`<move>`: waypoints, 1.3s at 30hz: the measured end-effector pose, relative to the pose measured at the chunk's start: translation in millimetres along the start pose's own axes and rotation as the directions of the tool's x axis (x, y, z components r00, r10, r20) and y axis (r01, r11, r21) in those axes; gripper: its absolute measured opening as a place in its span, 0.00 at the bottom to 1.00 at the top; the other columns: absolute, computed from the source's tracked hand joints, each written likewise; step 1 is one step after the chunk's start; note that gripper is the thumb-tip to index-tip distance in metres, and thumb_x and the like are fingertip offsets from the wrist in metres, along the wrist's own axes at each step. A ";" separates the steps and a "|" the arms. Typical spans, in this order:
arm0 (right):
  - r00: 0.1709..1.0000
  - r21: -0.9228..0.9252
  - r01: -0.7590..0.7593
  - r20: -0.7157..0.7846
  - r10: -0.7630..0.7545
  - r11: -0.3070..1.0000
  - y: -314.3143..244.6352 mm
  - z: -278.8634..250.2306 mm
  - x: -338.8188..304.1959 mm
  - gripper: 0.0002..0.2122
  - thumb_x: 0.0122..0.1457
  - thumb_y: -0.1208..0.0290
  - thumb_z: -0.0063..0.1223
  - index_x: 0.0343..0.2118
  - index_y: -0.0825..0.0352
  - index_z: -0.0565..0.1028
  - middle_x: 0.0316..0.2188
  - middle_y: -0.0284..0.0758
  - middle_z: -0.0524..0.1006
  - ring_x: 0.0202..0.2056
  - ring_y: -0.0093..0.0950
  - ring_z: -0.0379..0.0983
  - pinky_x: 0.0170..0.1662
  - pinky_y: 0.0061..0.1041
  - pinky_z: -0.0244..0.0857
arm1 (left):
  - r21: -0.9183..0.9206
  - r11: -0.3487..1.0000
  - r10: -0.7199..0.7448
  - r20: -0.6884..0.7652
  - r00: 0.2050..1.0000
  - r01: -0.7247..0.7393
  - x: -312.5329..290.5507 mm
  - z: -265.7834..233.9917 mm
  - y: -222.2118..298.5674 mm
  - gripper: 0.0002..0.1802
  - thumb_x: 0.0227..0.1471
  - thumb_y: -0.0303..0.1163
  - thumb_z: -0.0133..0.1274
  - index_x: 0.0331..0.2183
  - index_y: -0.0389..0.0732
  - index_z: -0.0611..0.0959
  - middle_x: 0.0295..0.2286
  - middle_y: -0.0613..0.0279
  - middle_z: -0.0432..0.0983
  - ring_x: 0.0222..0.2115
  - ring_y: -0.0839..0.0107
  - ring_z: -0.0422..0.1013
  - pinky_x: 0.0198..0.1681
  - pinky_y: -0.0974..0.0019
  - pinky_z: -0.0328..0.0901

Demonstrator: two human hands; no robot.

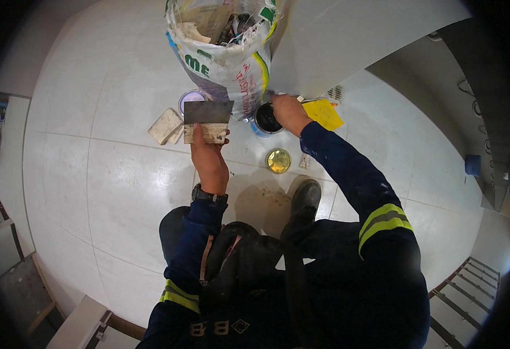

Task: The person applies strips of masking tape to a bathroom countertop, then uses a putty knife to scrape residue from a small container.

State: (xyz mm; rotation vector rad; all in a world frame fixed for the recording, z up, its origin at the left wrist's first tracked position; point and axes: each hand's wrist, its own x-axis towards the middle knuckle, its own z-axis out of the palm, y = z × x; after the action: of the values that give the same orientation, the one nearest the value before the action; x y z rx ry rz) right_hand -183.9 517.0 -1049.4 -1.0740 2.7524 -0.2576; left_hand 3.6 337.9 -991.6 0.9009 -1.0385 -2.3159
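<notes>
My left hand [210, 166] grips a broad putty knife [208, 113], its thumb on the pale, stained handle and the wide dark blade pointing away from me. My right hand [291, 114] is closed at the far right rim of an open can [268, 118] that holds something black. What its fingers hold is hidden behind the hand. A round gold-coloured lid [278, 160] lies on the floor on the near side of the can. Left of the putty knife are worn, whitish flat blocks [165, 126]. Partly behind the blade sits a round container with a purplish inside [191, 100].
A big woven sack [232, 64] with scraps in its mouth stands just beyond my hands. Right of the can lie a yellow sheet [323, 114] and, farther, a floor grate [334, 92]. A grey panel [348, 35] rises at the far right. My boot [306, 196] is close to the lid.
</notes>
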 end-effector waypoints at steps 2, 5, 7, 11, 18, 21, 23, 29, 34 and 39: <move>0.999 0.000 -0.053 0.008 0.053 0.999 -1.8 7.2 0.0 0.08 0.58 0.76 0.51 0.37 0.71 0.80 0.34 0.53 0.82 0.38 0.50 0.82 0.43 0.46 0.76 | -0.005 1.000 0.001 -0.009 1.000 -0.001 0.5 -0.8 0.2 0.20 0.70 0.48 0.43 0.51 0.42 0.76 0.39 0.60 0.80 0.36 0.65 0.76 0.40 0.60 0.66; 1.000 0.019 -0.002 -0.016 0.003 1.000 1.4 13.9 -2.4 0.09 0.59 0.77 0.49 0.39 0.70 0.80 0.34 0.53 0.82 0.38 0.50 0.82 0.43 0.45 0.76 | 0.004 1.000 -0.005 -0.002 1.000 0.005 1.2 -4.8 2.6 0.21 0.70 0.48 0.43 0.51 0.42 0.76 0.39 0.60 0.80 0.36 0.65 0.77 0.40 0.60 0.66; 0.999 0.060 0.040 -0.011 -0.040 0.997 3.6 18.4 -2.5 0.10 0.60 0.76 0.48 0.40 0.68 0.80 0.33 0.53 0.82 0.38 0.50 0.82 0.43 0.45 0.76 | -0.003 1.000 -0.004 0.003 1.000 0.004 2.1 -6.3 4.6 0.21 0.70 0.48 0.43 0.51 0.42 0.76 0.39 0.60 0.80 0.36 0.65 0.77 0.41 0.60 0.66; 0.990 0.108 0.140 -0.028 -0.137 0.984 2.8 27.2 -5.0 0.07 0.61 0.74 0.49 0.38 0.68 0.78 0.32 0.51 0.81 0.36 0.51 0.80 0.41 0.48 0.73 | -0.027 1.000 -0.012 -0.033 0.999 0.011 0.6 -5.3 6.9 0.21 0.70 0.48 0.43 0.51 0.42 0.75 0.40 0.59 0.80 0.38 0.65 0.77 0.41 0.60 0.67; 0.978 0.075 0.178 0.097 -0.184 0.981 1.2 24.5 -8.7 0.09 0.61 0.75 0.48 0.42 0.67 0.79 0.34 0.49 0.82 0.38 0.48 0.81 0.42 0.46 0.75 | 0.023 1.000 -0.011 -0.042 0.999 0.012 0.0 -4.6 9.0 0.22 0.71 0.48 0.43 0.52 0.41 0.75 0.40 0.58 0.80 0.39 0.65 0.78 0.41 0.59 0.69; 0.983 0.104 0.168 0.050 -0.174 0.980 5.4 23.7 -10.7 0.09 0.61 0.74 0.49 0.42 0.66 0.78 0.35 0.50 0.82 0.39 0.49 0.81 0.43 0.47 0.74 | 0.028 0.999 0.040 -0.065 0.997 -0.038 1.5 -5.4 6.9 0.22 0.70 0.48 0.44 0.52 0.39 0.75 0.42 0.58 0.79 0.40 0.65 0.77 0.43 0.59 0.70; 0.992 0.123 0.120 -0.058 -0.113 0.985 6.4 12.9 -9.9 0.09 0.62 0.73 0.49 0.43 0.67 0.77 0.35 0.50 0.81 0.39 0.51 0.80 0.43 0.48 0.73 | 0.041 0.991 0.129 -0.116 0.985 -0.125 0.2 -0.5 7.3 0.23 0.70 0.47 0.47 0.53 0.38 0.74 0.44 0.58 0.78 0.41 0.67 0.76 0.44 0.60 0.70; 0.999 0.161 0.038 -0.027 -0.034 0.986 4.4 -67.8 -37.6 0.11 0.66 0.72 0.50 0.48 0.65 0.77 0.40 0.49 0.81 0.42 0.51 0.78 0.46 0.46 0.71 | 0.149 0.940 0.317 -0.049 0.947 -0.307 -28.2 26.5 46.1 0.26 0.66 0.46 0.55 0.54 0.35 0.74 0.47 0.61 0.76 0.45 0.74 0.71 0.48 0.66 0.68; 0.986 0.360 -0.005 -0.154 0.065 0.933 -15.6 -166.0 -86.9 0.12 0.69 0.71 0.50 0.52 0.64 0.77 0.42 0.43 0.82 0.40 0.40 0.80 0.46 0.36 0.73 | 0.374 0.775 0.507 0.113 0.854 -0.509 -41.1 47.4 73.5 0.21 0.64 0.32 0.56 0.55 0.34 0.75 0.49 0.57 0.75 0.49 0.68 0.72 0.54 0.63 0.67; 0.902 0.662 0.008 -0.328 0.280 0.749 -54.5 -274.4 -125.4 0.12 0.72 0.69 0.49 0.51 0.68 0.77 0.42 0.36 0.82 0.41 0.24 0.79 0.45 0.25 0.71 | 0.626 0.299 0.673 0.397 0.624 -0.721 -50.9 66.5 82.0 0.26 0.57 0.12 0.56 0.57 0.33 0.73 0.53 0.50 0.73 0.53 0.59 0.73 0.60 0.56 0.66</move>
State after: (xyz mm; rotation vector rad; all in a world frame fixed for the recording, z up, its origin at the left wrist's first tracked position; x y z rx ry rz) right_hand -119.2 589.5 -758.6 -0.6568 2.6635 -1.4506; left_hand 1.6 350.9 -875.2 0.4183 -1.9978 -1.1049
